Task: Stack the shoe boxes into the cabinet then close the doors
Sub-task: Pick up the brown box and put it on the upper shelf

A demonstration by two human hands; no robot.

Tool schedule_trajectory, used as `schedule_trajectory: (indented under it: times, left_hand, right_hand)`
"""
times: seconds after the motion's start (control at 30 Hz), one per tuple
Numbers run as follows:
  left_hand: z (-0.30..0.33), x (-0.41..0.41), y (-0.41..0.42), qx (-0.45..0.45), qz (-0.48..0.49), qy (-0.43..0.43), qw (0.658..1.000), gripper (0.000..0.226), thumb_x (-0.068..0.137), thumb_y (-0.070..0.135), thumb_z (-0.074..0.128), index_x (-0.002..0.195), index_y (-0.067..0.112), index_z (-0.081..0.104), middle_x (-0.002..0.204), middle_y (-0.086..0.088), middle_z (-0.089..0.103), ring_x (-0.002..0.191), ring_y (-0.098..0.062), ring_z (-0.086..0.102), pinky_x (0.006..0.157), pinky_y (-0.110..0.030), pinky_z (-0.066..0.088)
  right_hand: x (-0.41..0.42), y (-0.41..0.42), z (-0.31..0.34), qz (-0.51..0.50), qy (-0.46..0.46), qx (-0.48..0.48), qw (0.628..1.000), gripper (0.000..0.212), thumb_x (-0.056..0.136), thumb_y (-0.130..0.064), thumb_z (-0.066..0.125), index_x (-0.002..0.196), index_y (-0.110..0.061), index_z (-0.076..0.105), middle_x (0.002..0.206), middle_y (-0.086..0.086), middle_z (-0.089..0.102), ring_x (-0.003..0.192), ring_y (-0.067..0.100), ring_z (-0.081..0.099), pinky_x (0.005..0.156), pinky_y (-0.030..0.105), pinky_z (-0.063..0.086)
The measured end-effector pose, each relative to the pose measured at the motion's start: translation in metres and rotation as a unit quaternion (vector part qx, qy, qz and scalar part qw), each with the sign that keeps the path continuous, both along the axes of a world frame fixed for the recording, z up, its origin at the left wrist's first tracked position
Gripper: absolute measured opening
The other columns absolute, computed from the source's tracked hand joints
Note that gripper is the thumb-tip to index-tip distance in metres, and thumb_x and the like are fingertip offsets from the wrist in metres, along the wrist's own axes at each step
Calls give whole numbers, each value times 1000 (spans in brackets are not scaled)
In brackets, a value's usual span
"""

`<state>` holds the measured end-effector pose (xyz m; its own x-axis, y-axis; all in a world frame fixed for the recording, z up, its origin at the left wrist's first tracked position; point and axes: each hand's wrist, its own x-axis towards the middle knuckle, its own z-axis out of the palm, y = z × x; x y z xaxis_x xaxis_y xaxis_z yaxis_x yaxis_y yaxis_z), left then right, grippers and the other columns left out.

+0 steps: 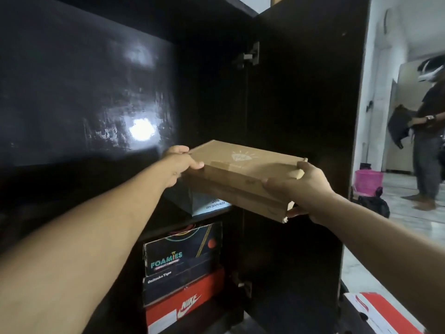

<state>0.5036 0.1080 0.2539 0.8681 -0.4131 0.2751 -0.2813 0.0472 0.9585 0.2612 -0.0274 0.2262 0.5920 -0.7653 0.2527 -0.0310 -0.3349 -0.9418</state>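
Plain brown box (pixel 240 174), red Nike box (pixel 185 307), black Foamies box (pixel 178 251), pink basket (pixel 368 180)

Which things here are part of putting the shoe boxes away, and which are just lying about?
Part of the job:
brown box, held by left hand and right hand
dark box on the shelf
stacked boxes below
cabinet door
red and white box on the floor

Lying about:
pink basket
black bag

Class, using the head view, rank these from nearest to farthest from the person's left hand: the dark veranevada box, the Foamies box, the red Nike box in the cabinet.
From the left hand:
1. veranevada box, just below, upper shelf.
2. Foamies box, top of lower stack.
3. Nike box, bottom of that stack.
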Motion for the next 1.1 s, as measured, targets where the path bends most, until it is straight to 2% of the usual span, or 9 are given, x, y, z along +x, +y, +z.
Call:
schedule_trajectory:
  times: [0.27, 0.37, 0.47, 0.53, 0.6, 0.67, 0.77, 0.9, 1.1]
  left_hand:
    - [-1, 62, -35, -45, 65, -7, 997, 62, 79, 1, 74, 136, 15, 52, 132, -6, 56, 112, -20, 55, 94, -29, 47]
    - [-11, 73, -52, -34, 63, -38, 997, 62, 78, 1, 73, 135, 16, 56, 129, -7, 61, 108, -21, 61, 99, -35, 51]
    - [-13, 64, -59, -31, 47, -64, 996, 49, 87, 17, 69, 135, 19, 57, 118, -2, 64, 86, -11, 59, 82, -20, 51]
    - [-12, 55, -58, -4, 12, -64, 998, 58, 88, 45, 64, 141, 25, 50, 138, 0, 53, 111, -14, 55, 95, -22, 42]
    - [-12, 49, -56, 42, -40, -48, 997, 88, 77, 71, 60, 150, 31, 33, 159, 2, 26, 143, -21, 28, 117, -42, 19]
    - [-11, 49, -57, 77, -48, -69, 994, 122, 53, 84, 64, 154, 30, 19, 163, 3, 12, 149, -21, 14, 120, -49, 9]
    - [-13, 58, -63, 111, -22, -104, 988, 139, 43, 72, 79, 155, 24, 13, 162, 4, 13, 147, -17, 20, 120, -40, 20]
    - [-22, 77, -69, 118, 31, -157, 980, 110, 69, 36, 85, 155, 24, 18, 158, 1, 27, 141, -16, 32, 109, -26, 30]
    - [-29, 96, -73, 100, 69, -170, 978, 100, 71, 33, 84, 152, 27, 25, 156, 1, 30, 140, -17, 35, 113, -37, 35]
  right_hand:
    - [84, -10, 13, -8, 6, 27, 1000, 69, 70, -36, 84, 128, -23, 49, 89, -4, 49, 79, 17, 59, 64, 47, 62]
    - [115, -13, 12, -3, 0, 29, 1000, 75, 72, -56, 76, 134, -26, 49, 109, 0, 57, 97, 22, 61, 62, 47, 62]
    - [142, -18, 8, 10, -13, 16, 1000, 81, 76, -74, 49, 144, -32, 39, 134, 5, 52, 116, 33, 56, 75, 54, 59]
    - [157, -26, 3, 44, -35, 27, 998, 74, 80, -67, 37, 142, -27, 42, 135, 10, 54, 114, 36, 58, 70, 52, 60]
    - [168, -32, -1, 77, -61, 42, 994, 57, 88, -48, 37, 133, -15, 50, 125, 9, 60, 104, 30, 62, 63, 43, 61]
    - [176, -36, -5, 105, -63, 37, 992, 39, 90, -20, 39, 120, -6, 60, 113, 10, 67, 97, 23, 64, 69, 39, 60]
    - [182, -34, -9, 126, -23, -1, 992, 28, 88, 7, 34, 95, -4, 58, 101, 17, 70, 94, 26, 63, 81, 43, 58]
    - [191, -36, -13, 127, 43, -87, 987, 46, 86, 14, 28, 116, 7, 62, 124, 21, 63, 120, 37, 55, 96, 47, 49]
    - [206, -45, -17, 139, 122, -185, 965, 59, 92, 8, 28, 143, -14, 47, 154, 5, 38, 141, 26, 35, 105, 25, 32]
